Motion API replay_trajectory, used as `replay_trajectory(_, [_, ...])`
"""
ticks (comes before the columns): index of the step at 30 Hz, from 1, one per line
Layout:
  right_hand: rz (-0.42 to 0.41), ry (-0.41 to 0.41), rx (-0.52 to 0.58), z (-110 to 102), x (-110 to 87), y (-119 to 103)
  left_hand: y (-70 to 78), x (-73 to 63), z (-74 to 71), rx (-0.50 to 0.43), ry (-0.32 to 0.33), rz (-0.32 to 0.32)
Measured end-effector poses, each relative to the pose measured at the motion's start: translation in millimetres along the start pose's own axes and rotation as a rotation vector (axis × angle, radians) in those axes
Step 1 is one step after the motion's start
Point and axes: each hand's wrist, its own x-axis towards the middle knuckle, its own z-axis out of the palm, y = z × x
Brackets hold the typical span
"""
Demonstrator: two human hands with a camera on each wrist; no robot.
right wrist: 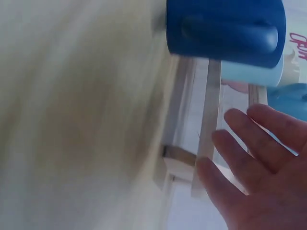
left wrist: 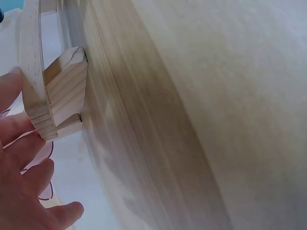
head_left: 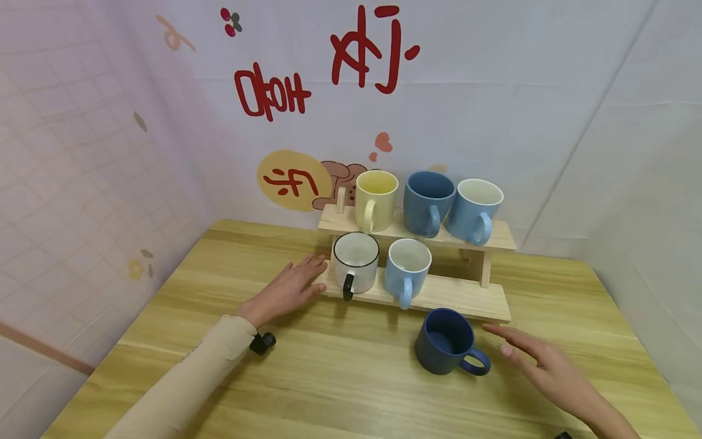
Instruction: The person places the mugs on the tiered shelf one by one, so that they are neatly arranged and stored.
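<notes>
My left hand (head_left: 289,289) reaches to the left end of a two-tier wooden rack (head_left: 466,297), its outstretched fingers right at the lower board's end. In the left wrist view, the thumb and fingers (left wrist: 29,148) overlap that board end (left wrist: 39,112). My right hand (head_left: 548,366) holds nothing, its fingers extended just right of a navy mug (head_left: 439,350). That mug stands on the table in front of the rack, handle toward the right hand. On the lower board are a white mug with black rim and handle (head_left: 359,273) and a light blue mug (head_left: 400,280).
The upper board carries a yellow mug (head_left: 378,210), a medium blue mug (head_left: 419,210) and another light blue mug (head_left: 463,216). The wood-grain table (head_left: 329,378) meets a printed white cloth backdrop (head_left: 493,110) behind the rack, with further cloth at both sides.
</notes>
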Motion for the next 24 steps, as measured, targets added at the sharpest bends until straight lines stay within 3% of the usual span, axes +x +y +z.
replay_trajectory(7, [0.12, -0.136, 0.228, 10, -9.6, -2, -1.7, -1.8, 1.7, -0.019, -0.005, -0.009])
replay_trajectory(15, [0.152, -0.298, 0.427, 14, -7.6, 0, -2.9, -4.1, 3.3, -0.039, 0.007, -0.009])
replay_trajectory(24, [0.066, -0.374, 0.606, 22, -1.2, -4, -2.4, -0.4, 4.7, -0.055, 0.016, 0.008])
